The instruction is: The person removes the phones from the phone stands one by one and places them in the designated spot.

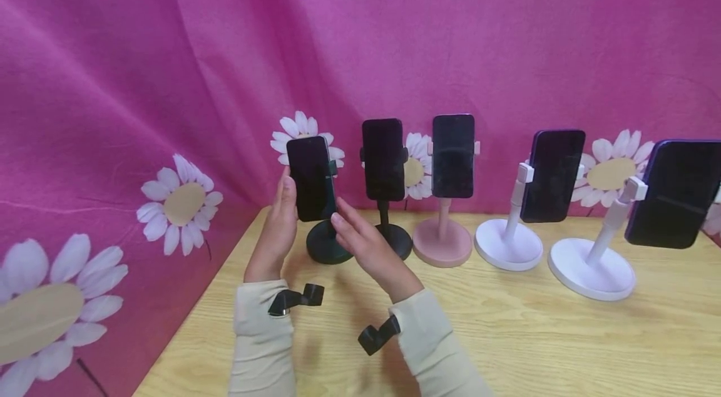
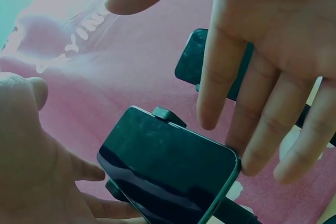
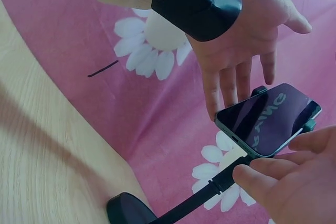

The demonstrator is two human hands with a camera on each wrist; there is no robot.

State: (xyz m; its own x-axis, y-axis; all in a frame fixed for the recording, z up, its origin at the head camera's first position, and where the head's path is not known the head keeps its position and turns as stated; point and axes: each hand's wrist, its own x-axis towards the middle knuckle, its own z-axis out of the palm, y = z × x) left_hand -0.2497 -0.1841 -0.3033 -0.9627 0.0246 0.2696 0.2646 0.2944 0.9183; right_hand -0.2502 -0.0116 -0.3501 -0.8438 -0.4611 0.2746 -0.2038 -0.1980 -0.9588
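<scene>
A smartphone (image 1: 311, 178) with a dark screen sits in the clamp of the leftmost phone stand (image 1: 329, 243), which has a dark green round base. My left hand (image 1: 278, 225) is at the phone's left edge, its fingers extended and partly hidden behind the phone. Opposite it, my right hand (image 1: 368, 247) is held beside the phone's lower right edge with straight fingers. The left wrist view has the phone (image 2: 168, 161) between the left hand (image 2: 31, 145) and the right hand (image 2: 273, 51). Whether any fingertip touches the phone, I cannot tell.
To the right stand a black stand (image 1: 397, 243), a pink stand (image 1: 442, 243) and two white stands, the nearer one (image 1: 591, 268) at far right. Each holds a dark-screened phone. A pink cloth (image 1: 360, 27) with daisies hangs behind the wooden table (image 1: 507, 347).
</scene>
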